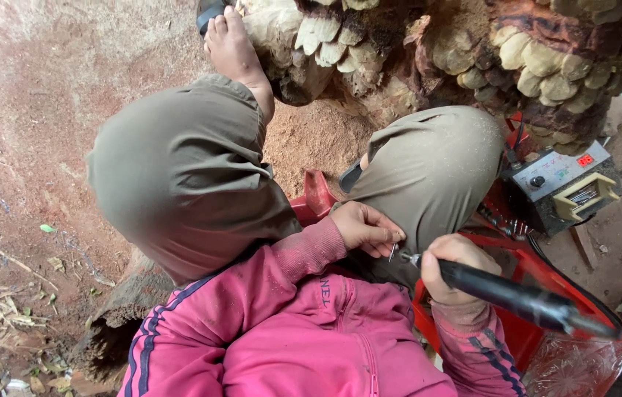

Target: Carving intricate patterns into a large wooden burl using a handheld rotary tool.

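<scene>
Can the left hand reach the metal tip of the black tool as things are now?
Probably yes. The left hand has its fingers right at the metal tip of the black tool, which the right hand holds; nothing lies between them.

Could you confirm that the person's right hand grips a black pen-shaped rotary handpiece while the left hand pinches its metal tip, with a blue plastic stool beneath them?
Not quite: the head view shows the plastic stool is red, not blue. The right hand does grip the black pen-shaped rotary handpiece, and the left hand pinches at its metal tip.
</scene>
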